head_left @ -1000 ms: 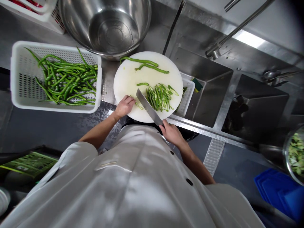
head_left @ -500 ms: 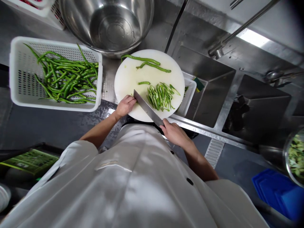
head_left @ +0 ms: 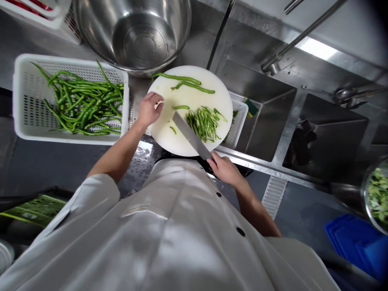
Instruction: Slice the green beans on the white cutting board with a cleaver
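My right hand point(head_left: 224, 167) grips the handle of a knife point(head_left: 192, 137), whose blade lies low over a round white cutting board point(head_left: 163, 133). Over the board's left edge is my left hand point(head_left: 150, 108), its fingers apart and nothing seen in them. Two long green peppers point(head_left: 194, 85) rest on the far part of the board. A short pepper piece point(head_left: 181, 107) sits near the middle, and a smaller piece point(head_left: 173, 130) lies left of the blade. Right of the knife is a heap of sliced peppers point(head_left: 204, 123).
A white basket of whole green peppers point(head_left: 87, 101) stands at left. Behind the board is a large steel bowl point(head_left: 145, 36). To the right are a white basket point(head_left: 239, 123), partly under the board, and sinks point(head_left: 260, 133). A faucet pipe point(head_left: 303, 34) crosses the upper right.
My left hand has moved up and left, away from the blade, and its fingers have opened. The small pepper piece has come into view. The knife has shifted slightly right.
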`<state>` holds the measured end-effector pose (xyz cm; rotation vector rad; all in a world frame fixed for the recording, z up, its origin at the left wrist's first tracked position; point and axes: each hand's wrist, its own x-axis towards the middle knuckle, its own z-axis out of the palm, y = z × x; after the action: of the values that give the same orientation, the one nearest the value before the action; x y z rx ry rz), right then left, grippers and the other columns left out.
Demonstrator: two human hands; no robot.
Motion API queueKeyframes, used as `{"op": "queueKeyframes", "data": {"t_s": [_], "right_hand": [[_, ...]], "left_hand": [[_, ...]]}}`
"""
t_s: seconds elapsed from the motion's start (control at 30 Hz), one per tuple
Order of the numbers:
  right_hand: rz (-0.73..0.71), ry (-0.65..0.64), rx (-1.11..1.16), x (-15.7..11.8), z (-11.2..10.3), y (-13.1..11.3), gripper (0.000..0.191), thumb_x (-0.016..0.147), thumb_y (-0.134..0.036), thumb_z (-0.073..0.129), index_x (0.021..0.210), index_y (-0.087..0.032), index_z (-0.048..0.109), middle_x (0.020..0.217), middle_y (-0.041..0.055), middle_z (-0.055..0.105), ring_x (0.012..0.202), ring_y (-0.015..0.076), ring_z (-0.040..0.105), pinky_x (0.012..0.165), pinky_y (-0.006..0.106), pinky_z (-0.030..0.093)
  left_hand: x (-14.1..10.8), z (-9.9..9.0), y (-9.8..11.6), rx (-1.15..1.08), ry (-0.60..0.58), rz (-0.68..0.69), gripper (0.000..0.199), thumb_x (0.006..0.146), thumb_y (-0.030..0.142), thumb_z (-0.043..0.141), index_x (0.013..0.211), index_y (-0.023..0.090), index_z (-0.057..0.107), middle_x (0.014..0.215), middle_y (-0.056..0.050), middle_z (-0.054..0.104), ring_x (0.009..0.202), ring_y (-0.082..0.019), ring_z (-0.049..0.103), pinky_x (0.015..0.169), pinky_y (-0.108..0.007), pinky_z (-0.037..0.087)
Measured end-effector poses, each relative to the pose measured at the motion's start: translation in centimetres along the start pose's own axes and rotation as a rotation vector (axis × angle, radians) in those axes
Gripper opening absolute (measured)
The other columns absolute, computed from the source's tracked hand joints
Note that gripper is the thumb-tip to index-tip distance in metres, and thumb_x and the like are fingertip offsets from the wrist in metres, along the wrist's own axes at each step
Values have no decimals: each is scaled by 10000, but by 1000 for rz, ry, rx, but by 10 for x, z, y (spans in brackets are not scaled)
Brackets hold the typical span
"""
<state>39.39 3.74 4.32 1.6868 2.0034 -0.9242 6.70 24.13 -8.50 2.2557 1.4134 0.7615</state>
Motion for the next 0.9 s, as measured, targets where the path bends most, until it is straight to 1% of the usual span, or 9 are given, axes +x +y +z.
{"op": "queueKeyframes", "data": {"t_s": [0.1, 0.17, 0.23, 0.3, 0.4, 0.5, 0.63, 0.77, 0.9], "right_hand": [[-79, -72, -13, -7, 9, -4, 347, 1130, -395, 385, 1332, -206, 594, 1026, 100, 782, 954, 284, 709, 770, 310, 405], [-83, -66, 23, -1, 15, -8, 339, 1131, -406, 392, 1329, -219, 594, 1044, 94, 780, 964, 276, 705, 782, 307, 412], [-46, -26, 89, 8, 21, -9, 333, 1132, -405, 390, 1316, -221, 598, 1074, 98, 776, 988, 275, 699, 808, 310, 425], [6, 33, 163, 14, 24, -5, 320, 1132, -388, 384, 1285, -216, 606, 1123, 107, 770, 1017, 279, 695, 842, 318, 439], [78, 87, 225, 13, 26, 3, 311, 1127, -346, 373, 1278, -205, 606, 1204, 120, 760, 1047, 288, 697, 887, 332, 450], [116, 68, 184, 5, 22, 4, 356, 1127, -350, 368, 1368, -183, 570, 1201, 140, 766, 1045, 306, 706, 879, 342, 453], [110, -11, 62, 0, 10, -7, 387, 1134, -370, 349, 1410, -175, 538, 1101, 146, 784, 1014, 315, 721, 818, 336, 443], [92, -77, -11, 3, -2, -19, 370, 1139, -373, 337, 1383, -176, 535, 1083, 155, 780, 1013, 321, 723, 769, 332, 428], [55, -68, -50, -4, -16, -20, 334, 1141, -353, 347, 1358, -176, 527, 1032, 145, 773, 976, 323, 722, 735, 333, 405]], "left_hand": [[55, 31, -1, 22, -227, 172, 266, 995, 367, 598, 1136, 159, 686, 1162, -96, 646, 1172, -276, 642, 1107, -462, 515], [79, 50, -1, 74, -370, 240, 225, 982, 336, 586, 1053, 157, 703, 1069, -87, 645, 1134, -276, 643, 1104, -463, 518], [86, 53, -6, 125, -361, 235, 211, 983, 299, 548, 947, 164, 706, 956, -83, 632, 1065, -266, 640, 1067, -452, 535], [76, 41, -12, 123, -202, 198, 230, 998, 314, 533, 915, 186, 704, 905, -82, 621, 1035, -259, 627, 1040, -451, 543], [35, 16, -13, 66, -8, 157, 221, 1026, 358, 534, 1002, 240, 718, 946, -86, 632, 1033, -252, 625, 1020, -464, 552], [-20, 13, 5, 75, -89, 150, 258, 1056, 330, 476, 1061, 258, 724, 1029, -94, 649, 1010, -249, 644, 940, -462, 581], [-69, 35, 33, 80, -177, 198, 283, 1094, 281, 421, 1097, 248, 703, 1105, -91, 680, 1073, -249, 645, 976, -452, 583], [-77, 45, 35, 80, -136, 197, 262, 1093, 237, 431, 1096, 233, 694, 1131, -97, 695, 1087, -243, 633, 987, -436, 578], [-75, 46, 31, 97, -121, 183, 296, 1082, 217, 423, 1073, 235, 718, 1099, -96, 700, 1082, -246, 616, 975, -423, 571]]}}
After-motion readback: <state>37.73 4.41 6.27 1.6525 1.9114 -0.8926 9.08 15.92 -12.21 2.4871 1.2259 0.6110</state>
